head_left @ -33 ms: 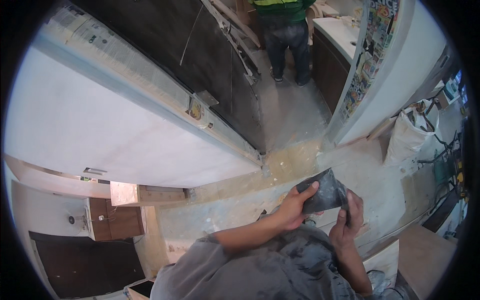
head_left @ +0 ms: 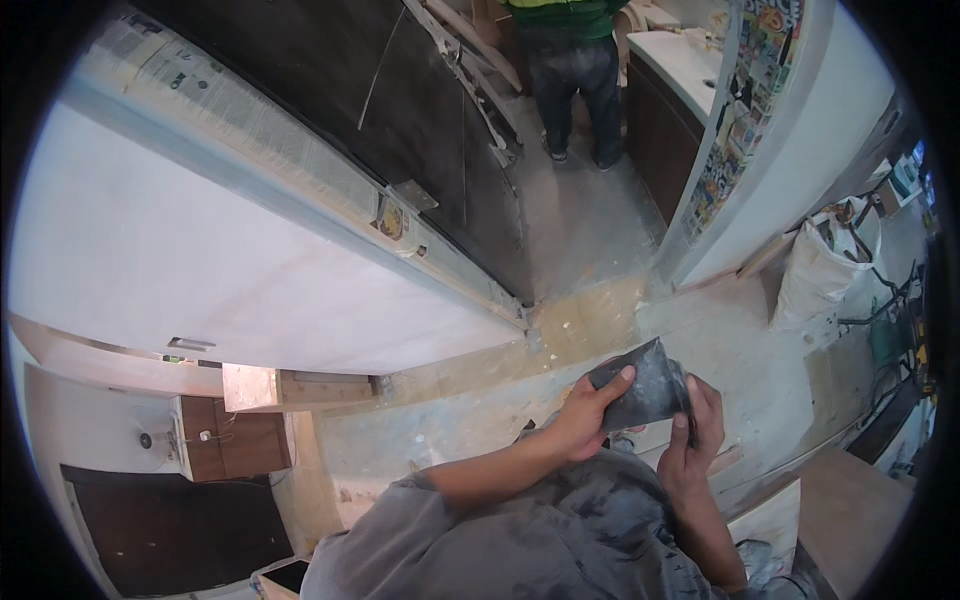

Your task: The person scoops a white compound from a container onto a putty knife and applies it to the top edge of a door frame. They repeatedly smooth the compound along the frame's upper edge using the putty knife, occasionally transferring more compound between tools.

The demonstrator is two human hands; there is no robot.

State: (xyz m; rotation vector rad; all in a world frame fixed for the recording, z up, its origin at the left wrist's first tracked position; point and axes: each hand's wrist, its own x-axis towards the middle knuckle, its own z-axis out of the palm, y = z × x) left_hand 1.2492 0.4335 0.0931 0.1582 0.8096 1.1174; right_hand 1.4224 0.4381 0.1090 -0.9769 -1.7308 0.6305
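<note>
I hold a dark grey flexible sheet [head_left: 648, 388], much like sandpaper, in front of my chest with both hands. My left hand [head_left: 583, 418] grips its left edge, thumb on top. My right hand [head_left: 695, 440] clasps its right edge, fingers curled around it. The sheet is slightly bent between the two hands. Both forearms come up from the lower edge, over my grey dusty shirt [head_left: 520, 540].
A large white panel [head_left: 200, 270] fills the left, edged by a frame wrapped in newspaper [head_left: 250, 120]. A dark door [head_left: 420, 110] stands beyond it. Another person [head_left: 572, 60] stands at the top by a dark cabinet [head_left: 665, 130]. A white sack [head_left: 825, 265] sits on the dusty floor [head_left: 590, 220] at right.
</note>
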